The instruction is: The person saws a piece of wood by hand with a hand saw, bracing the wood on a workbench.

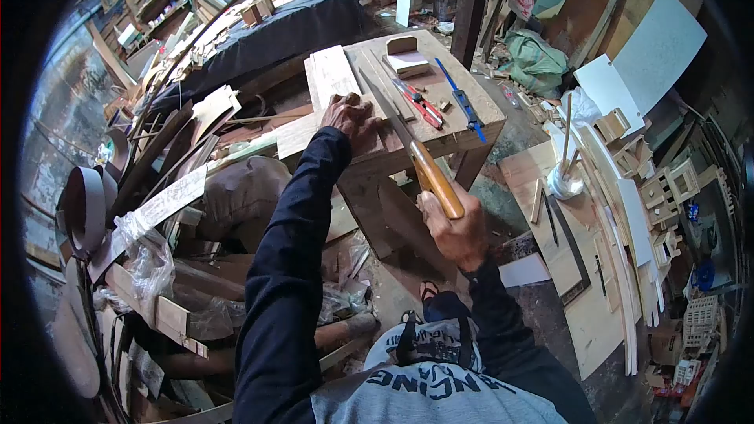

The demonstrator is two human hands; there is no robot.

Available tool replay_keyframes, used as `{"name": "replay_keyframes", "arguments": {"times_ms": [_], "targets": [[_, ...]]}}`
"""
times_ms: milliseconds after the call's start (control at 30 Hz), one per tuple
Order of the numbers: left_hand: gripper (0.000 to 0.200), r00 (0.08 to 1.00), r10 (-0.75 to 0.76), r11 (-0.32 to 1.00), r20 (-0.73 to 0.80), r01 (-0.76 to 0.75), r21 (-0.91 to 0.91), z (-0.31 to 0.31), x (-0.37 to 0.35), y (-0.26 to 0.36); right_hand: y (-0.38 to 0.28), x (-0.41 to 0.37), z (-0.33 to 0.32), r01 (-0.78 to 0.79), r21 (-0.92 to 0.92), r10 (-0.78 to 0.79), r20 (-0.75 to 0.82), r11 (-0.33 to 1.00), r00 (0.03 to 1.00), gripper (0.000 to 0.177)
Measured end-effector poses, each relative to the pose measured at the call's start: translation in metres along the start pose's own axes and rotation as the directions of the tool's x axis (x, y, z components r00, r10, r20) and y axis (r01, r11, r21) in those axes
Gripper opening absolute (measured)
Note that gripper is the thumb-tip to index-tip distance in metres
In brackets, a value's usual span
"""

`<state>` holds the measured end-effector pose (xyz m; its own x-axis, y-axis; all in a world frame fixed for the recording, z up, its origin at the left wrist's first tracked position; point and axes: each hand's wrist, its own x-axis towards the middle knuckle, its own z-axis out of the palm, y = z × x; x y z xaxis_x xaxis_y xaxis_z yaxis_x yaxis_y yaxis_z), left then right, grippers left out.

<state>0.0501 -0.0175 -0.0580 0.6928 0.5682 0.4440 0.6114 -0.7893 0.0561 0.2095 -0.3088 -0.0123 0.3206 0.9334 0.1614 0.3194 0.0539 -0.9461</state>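
Note:
My right hand is closed around the wooden handle of a handsaw. Its thin blade points up and away across the edge of a small wooden worktable. Left of the blade, my left hand presses down with curled fingers on a pale wooden board lying along the table's left side. Whether the saw teeth touch the wood is hard to make out. To the right of the blade lie a red-handled tool, a blue bar-shaped tool and a small wooden box-like piece.
Scrap wood and plastic wrap are heaped on the left. Behind stands a table under a dark cloth, strewn with wood pieces. On the right, a plywood sheet carries strips and a white pot of sticks. A dark post rises behind the worktable.

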Motion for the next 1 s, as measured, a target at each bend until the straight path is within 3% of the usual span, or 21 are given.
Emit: {"name": "replay_keyframes", "arguments": {"times_ms": [167, 200, 333, 433, 567, 600, 700, 733, 833, 900, 967, 1000], "targets": [[0.042, 0.999, -0.043, 0.999, 0.024, 0.043, -0.004, -0.003, 0.002, 0.003, -0.001, -0.035, -0.014, 0.139, 0.026, -0.137, -0.067, 0.990, 0.988, 0.044], [0.041, 0.999, -0.040, 0.999, 0.031, 0.040, 0.000, -0.004, 0.002, 0.002, 0.001, -0.035, -0.013, 0.232, -0.002, -0.230, -0.108, 0.973, 0.967, 0.042], [0.038, 0.999, -0.028, 0.999, 0.019, 0.028, -0.015, 0.000, 0.002, 0.003, -0.008, 0.004, 0.001, 0.057, -0.029, -0.057, 0.010, 0.998, 0.998, 0.041], [0.034, 0.999, -0.053, 0.998, -0.012, 0.053, -0.044, 0.002, 0.002, 0.003, -0.002, -0.003, -0.001, 0.056, 0.013, -0.056, -0.004, 0.998, 0.998, 0.043], [0.035, 0.999, -0.040, 0.999, 0.023, 0.040, -0.017, -0.011, 0.001, 0.010, 0.007, -0.031, -0.013, 0.264, -0.053, -0.267, -0.065, 0.963, 0.961, 0.045], [0.036, 0.997, 0.016, 0.999, 0.074, -0.019, 0.034, 0.003, 0.004, -0.004, 0.006, -0.028, -0.012, 0.182, -0.044, -0.183, -0.033, 0.982, 0.982, 0.045], [0.036, 0.998, 0.000, 0.999, 0.061, -0.003, 0.045, 0.009, 0.004, -0.007, -0.009, 0.009, 0.000, -0.034, -0.020, 0.035, 0.066, 0.999, 0.997, 0.047], [0.037, 0.999, 0.028, 0.997, -0.041, -0.031, -0.064, 0.006, 0.001, -0.005, -0.010, 0.007, 0.000, 0.030, -0.022, -0.029, 0.048, 0.999, 0.998, 0.046], [0.037, 0.994, -0.082, 0.997, 0.070, 0.082, -0.006, -0.003, 0.003, 0.003, 0.003, -0.028, -0.012, 0.237, -0.033, -0.238, -0.052, 0.971, 0.970, 0.046], [0.039, 0.995, -0.081, 0.996, 0.051, 0.082, -0.018, -0.005, -0.002, 0.008, 0.004, -0.038, -0.014, 0.096, 0.009, -0.096, -0.022, 0.995, 0.995, 0.045], [0.040, 0.998, -0.043, 0.999, 0.039, 0.043, 0.008, -0.004, 0.002, 0.005, -0.002, -0.014, -0.008, 0.092, -0.031, -0.092, -0.011, 0.995, 0.996, 0.045], [0.041, 0.999, -0.033, 0.999, 0.040, 0.033, 0.017, -0.002, 0.003, 0.002, -0.014, -0.001, -0.006, -0.035, -0.016, 0.036, 0.054, 0.999, 0.998, 0.044]]}}
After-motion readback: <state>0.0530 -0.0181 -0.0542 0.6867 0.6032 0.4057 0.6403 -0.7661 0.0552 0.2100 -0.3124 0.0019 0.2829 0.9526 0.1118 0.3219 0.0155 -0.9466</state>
